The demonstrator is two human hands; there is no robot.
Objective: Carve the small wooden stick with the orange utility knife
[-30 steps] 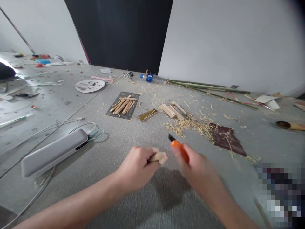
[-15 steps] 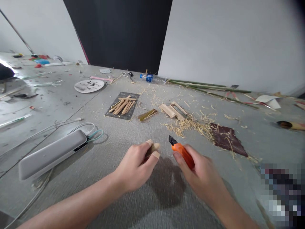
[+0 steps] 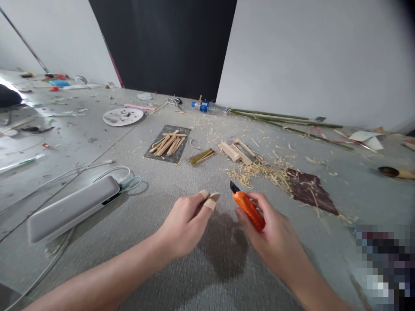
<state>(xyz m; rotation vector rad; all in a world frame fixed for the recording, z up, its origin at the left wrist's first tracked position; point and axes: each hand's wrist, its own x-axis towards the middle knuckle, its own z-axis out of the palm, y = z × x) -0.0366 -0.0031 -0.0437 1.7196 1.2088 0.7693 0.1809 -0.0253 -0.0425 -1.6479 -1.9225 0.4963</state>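
My left hand (image 3: 186, 222) is closed on a small piece of bamboo (image 3: 213, 196); only its rounded pale tip shows past the thumb and forefinger, which wear beige tape. In my right hand (image 3: 272, 233) is an orange utility knife (image 3: 249, 210), its dark blade pointing up and left. A gap separates the blade from the bamboo piece. Beyond the hands lie a green-brown bamboo strip (image 3: 201, 157), several pale split bamboo pieces (image 3: 231, 151) and a heap of curly shavings (image 3: 249, 172). A bundle of cut sticks (image 3: 170, 143) rests on a dark grey sheet (image 3: 155, 155).
To the left sits a grey power bank (image 3: 73, 209) with cables. Brown sandpaper (image 3: 313, 190) lies right of the shavings. Farther back are a stained white plate (image 3: 121, 117), scissors (image 3: 177, 103), a plastic bottle (image 3: 205, 106) and long green stalks (image 3: 275, 115). A hollow bamboo tube (image 3: 394, 172) lies far right.
The bamboo piece has turned in my left fingers, so its tip now points more to the right. My right thumb and forefinger have shifted slightly on the knife.
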